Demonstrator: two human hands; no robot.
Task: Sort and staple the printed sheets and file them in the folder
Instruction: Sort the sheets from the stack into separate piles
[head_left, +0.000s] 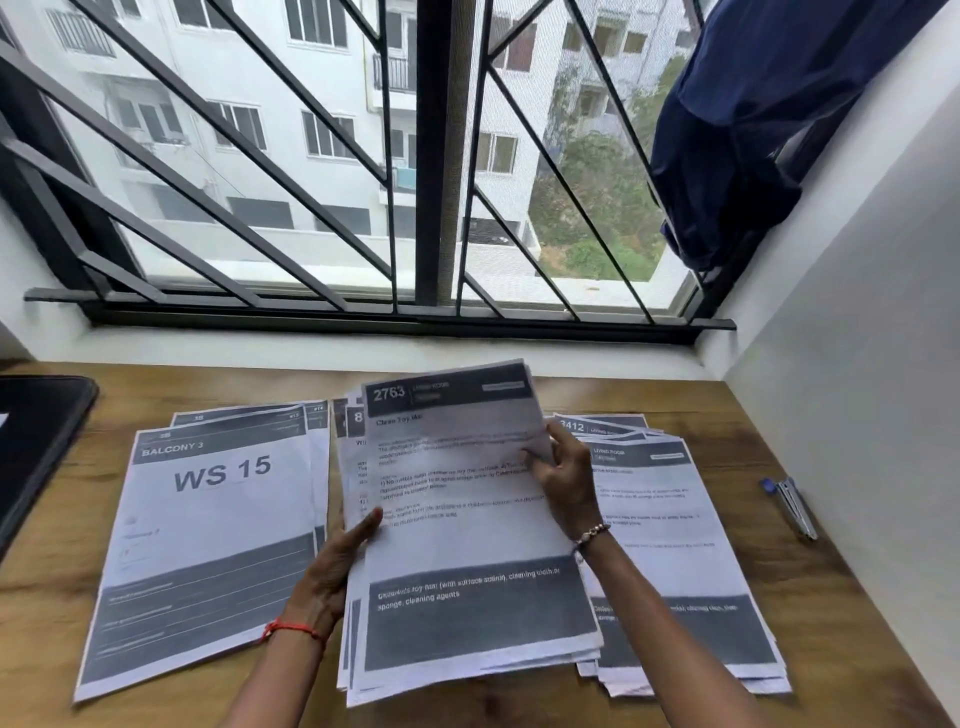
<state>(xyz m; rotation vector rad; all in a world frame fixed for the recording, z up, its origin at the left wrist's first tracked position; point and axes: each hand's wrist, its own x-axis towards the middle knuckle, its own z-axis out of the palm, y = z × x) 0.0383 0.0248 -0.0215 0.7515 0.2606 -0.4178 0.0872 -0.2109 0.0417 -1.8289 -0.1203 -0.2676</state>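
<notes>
Left grip (332, 566), right grip (569, 483): sheet (457, 535) between

Red wrist thread (292, 630) marks left hand (332, 566); beaded bracelet (592, 535) marks right hand (566, 480).

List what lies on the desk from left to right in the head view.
black folder → WS 15 pile → middle stack, topped by sheet 2763 → right pile → stapler
</notes>
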